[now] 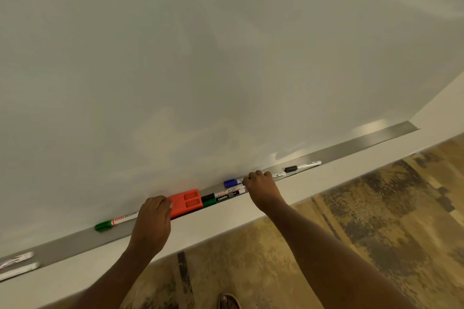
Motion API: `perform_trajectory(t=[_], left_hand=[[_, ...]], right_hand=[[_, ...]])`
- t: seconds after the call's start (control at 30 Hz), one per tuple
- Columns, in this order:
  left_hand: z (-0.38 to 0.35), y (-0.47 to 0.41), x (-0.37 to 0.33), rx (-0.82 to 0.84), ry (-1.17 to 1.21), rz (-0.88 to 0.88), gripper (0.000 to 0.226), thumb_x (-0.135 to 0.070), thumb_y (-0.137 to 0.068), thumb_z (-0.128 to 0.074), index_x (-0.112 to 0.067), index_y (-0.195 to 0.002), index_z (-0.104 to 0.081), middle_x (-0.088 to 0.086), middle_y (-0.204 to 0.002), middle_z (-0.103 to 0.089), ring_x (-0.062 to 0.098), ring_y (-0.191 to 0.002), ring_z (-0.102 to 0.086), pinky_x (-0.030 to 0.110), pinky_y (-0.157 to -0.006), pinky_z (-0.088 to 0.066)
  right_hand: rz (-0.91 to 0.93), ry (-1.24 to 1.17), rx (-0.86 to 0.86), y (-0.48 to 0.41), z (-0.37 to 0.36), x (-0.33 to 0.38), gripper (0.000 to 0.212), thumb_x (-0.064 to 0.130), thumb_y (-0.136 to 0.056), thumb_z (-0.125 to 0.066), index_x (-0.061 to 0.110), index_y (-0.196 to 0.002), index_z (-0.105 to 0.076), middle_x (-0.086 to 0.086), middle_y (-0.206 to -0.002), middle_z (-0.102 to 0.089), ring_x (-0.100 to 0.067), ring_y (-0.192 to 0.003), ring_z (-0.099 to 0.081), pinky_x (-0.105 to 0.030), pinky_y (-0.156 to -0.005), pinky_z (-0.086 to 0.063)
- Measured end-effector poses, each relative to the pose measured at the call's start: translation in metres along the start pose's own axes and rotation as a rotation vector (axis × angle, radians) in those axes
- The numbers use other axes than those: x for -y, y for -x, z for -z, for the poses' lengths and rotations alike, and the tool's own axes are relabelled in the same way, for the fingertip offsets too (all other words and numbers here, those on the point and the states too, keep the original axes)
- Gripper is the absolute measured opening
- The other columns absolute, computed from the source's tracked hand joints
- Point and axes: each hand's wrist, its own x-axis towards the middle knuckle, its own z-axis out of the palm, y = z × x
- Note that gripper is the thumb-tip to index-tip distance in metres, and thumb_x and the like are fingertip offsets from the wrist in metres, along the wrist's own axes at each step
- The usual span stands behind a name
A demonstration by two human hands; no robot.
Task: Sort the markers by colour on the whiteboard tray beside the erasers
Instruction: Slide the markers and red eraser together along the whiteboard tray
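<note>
Lying lengthwise along the tray (82,239), the blue marker (232,182) ran leftward from the right hand (261,185), whose fingers (258,173) were curled over its barrel; a full grasp could not be confirmed. The left hand (153,221) rested bent against the red eraser (187,203), with the green marker (113,223) extending left of it, untouched. Right hand judged nearer.

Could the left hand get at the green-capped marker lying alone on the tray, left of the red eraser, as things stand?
Probably yes. The left hand rests on the tray beside the red eraser, seemingly over the tail of the green-capped marker. Nothing lies on that marker, and the tray around its cap is bare.
</note>
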Motion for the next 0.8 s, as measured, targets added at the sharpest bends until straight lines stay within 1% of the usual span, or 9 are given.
perform_trajectory(t=[0.17,0.27,0.37,0.43,0.5,0.57,0.63,0.7,0.8], left_hand=[[-0.011,-0.008,-0.017,0.058,0.013,0.001,0.038,-0.018,-0.085,-0.034,0.0,-0.086,-0.066,0.016,-0.084,-0.068,0.033,-0.076,-0.061,0.039,-0.072,-0.051],[-0.015,-0.011,-0.024,0.059,0.014,0.018,0.011,-0.004,-0.082,-0.057,-0.002,-0.086,-0.067,0.015,-0.084,-0.069,0.032,-0.076,-0.062,0.04,-0.071,-0.052],[-0.022,-0.013,-0.029,0.06,0.011,0.009,0.011,0.001,-0.074,-0.066,-0.003,-0.084,-0.068,0.013,-0.082,-0.07,0.029,-0.074,-0.064,0.039,-0.07,-0.053],[-0.025,-0.014,-0.033,0.065,0.006,0.002,0.015,0.004,-0.07,-0.072,-0.003,-0.083,-0.069,0.012,-0.081,-0.07,0.028,-0.075,-0.065,0.038,-0.071,-0.054],[-0.029,-0.014,-0.034,0.067,0.016,-0.014,0.013,0.002,-0.072,-0.07,-0.004,-0.084,-0.069,0.011,-0.082,-0.069,0.028,-0.076,-0.064,0.037,-0.073,-0.053],[-0.033,-0.014,-0.033,0.063,0.038,-0.007,0.01,-0.003,-0.077,-0.065,-0.005,-0.087,-0.069,0.009,-0.085,-0.068,0.027,-0.08,-0.063,0.033,-0.078,-0.049],[-0.036,-0.012,-0.033,0.075,0.047,0.013,0.016,-0.011,-0.079,-0.056,-0.006,-0.088,-0.068,0.008,-0.086,-0.068,0.026,-0.081,-0.062,0.029,-0.08,-0.044],[-0.036,-0.012,-0.033,0.087,0.056,0.023,0.017,-0.013,-0.078,-0.055,-0.007,-0.087,-0.068,0.007,-0.085,-0.067,0.025,-0.081,-0.061,0.032,-0.077,-0.048],[-0.035,-0.01,-0.037,0.08,0.07,0.017,0.014,-0.01,-0.077,-0.055,-0.009,-0.084,-0.067,0.005,-0.082,-0.066,0.022,-0.077,-0.058,0.03,-0.072,-0.047]], right_hand=[[0.019,-0.013,0.012,-0.004,-0.016,-0.011,0.02,0.018,-0.092,-0.054,0.012,-0.11,-0.061,-0.01,-0.104,-0.064,-0.028,-0.098,-0.057,-0.042,-0.087,-0.043],[0.033,-0.018,0.015,-0.007,-0.024,-0.015,0.02,0.02,-0.093,-0.054,0.012,-0.11,-0.061,-0.01,-0.104,-0.065,-0.028,-0.097,-0.058,-0.043,-0.088,-0.043],[0.048,-0.013,0.011,-0.01,-0.029,-0.018,0.019,0.022,-0.095,-0.049,0.013,-0.108,-0.062,-0.009,-0.103,-0.065,-0.028,-0.096,-0.058,-0.043,-0.087,-0.043],[0.059,-0.004,0.014,-0.013,-0.031,-0.018,0.019,0.021,-0.096,-0.048,0.014,-0.108,-0.061,-0.008,-0.103,-0.065,-0.027,-0.096,-0.058,-0.042,-0.086,-0.042],[0.073,0.005,0.019,-0.013,-0.033,-0.019,0.019,0.021,-0.095,-0.05,0.014,-0.109,-0.06,-0.008,-0.104,-0.065,-0.027,-0.096,-0.058,-0.042,-0.088,-0.042],[0.085,0.011,0.025,-0.013,-0.036,-0.019,0.019,0.02,-0.094,-0.052,0.014,-0.11,-0.06,-0.008,-0.105,-0.065,-0.027,-0.097,-0.058,-0.042,-0.089,-0.042],[0.091,0.007,0.029,-0.014,-0.038,-0.02,0.018,0.02,-0.094,-0.052,0.014,-0.109,-0.06,-0.008,-0.104,-0.065,-0.026,-0.096,-0.059,-0.042,-0.089,-0.043],[0.094,0.0,0.037,-0.015,-0.039,-0.02,0.017,0.019,-0.094,-0.052,0.014,-0.107,-0.062,-0.007,-0.103,-0.066,-0.026,-0.095,-0.06,-0.042,-0.088,-0.043],[0.097,-0.016,0.049,-0.017,-0.041,-0.021,0.016,0.018,-0.094,-0.051,0.015,-0.105,-0.062,-0.005,-0.102,-0.066,-0.025,-0.095,-0.059,-0.041,-0.088,-0.043]])
